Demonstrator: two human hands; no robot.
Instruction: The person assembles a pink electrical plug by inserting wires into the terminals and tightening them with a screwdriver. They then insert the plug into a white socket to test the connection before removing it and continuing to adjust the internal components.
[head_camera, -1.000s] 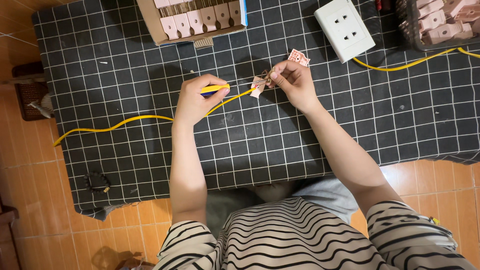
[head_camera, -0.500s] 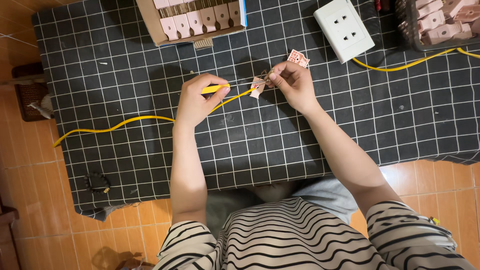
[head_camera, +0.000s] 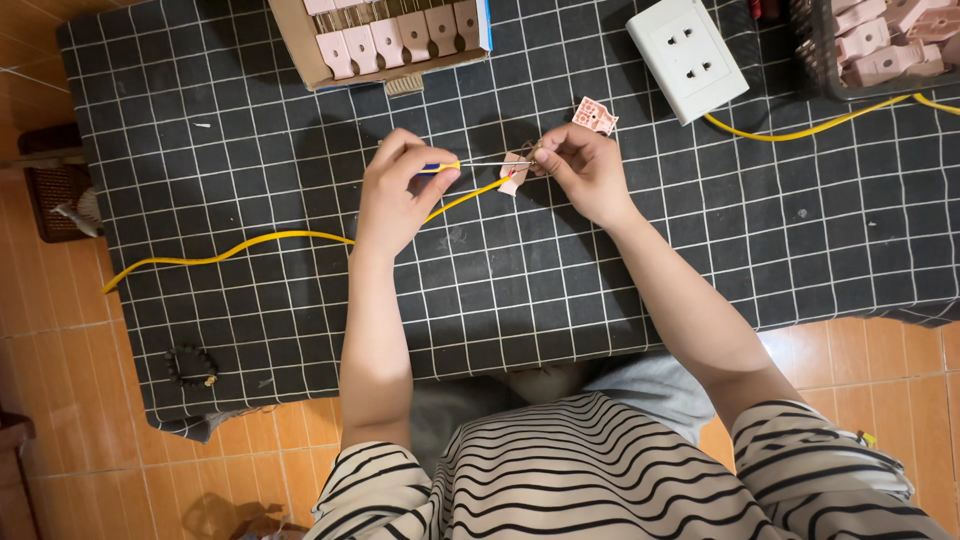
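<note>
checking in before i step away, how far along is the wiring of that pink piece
Done: the yellow wire already reaches the small pink part. In hand: the left hand works a small screwdriver at the part, which the right hand steadies. Left: another pink part lies loose on the mat, with more in the cardboard box.

A black cloth (head_camera: 600, 290) with a white grid is lying over the orange tiled floor (head_camera: 60, 330). On it, a cardboard box (head_camera: 300, 50) is sitting at eleven o'clock, a white socket plate (head_camera: 688, 58) at one, a dark basket (head_camera: 815, 50) at two, a yellow wire (head_camera: 230, 250) trailing toward nine, and a bead bracelet (head_camera: 190, 365) at eight.
</note>
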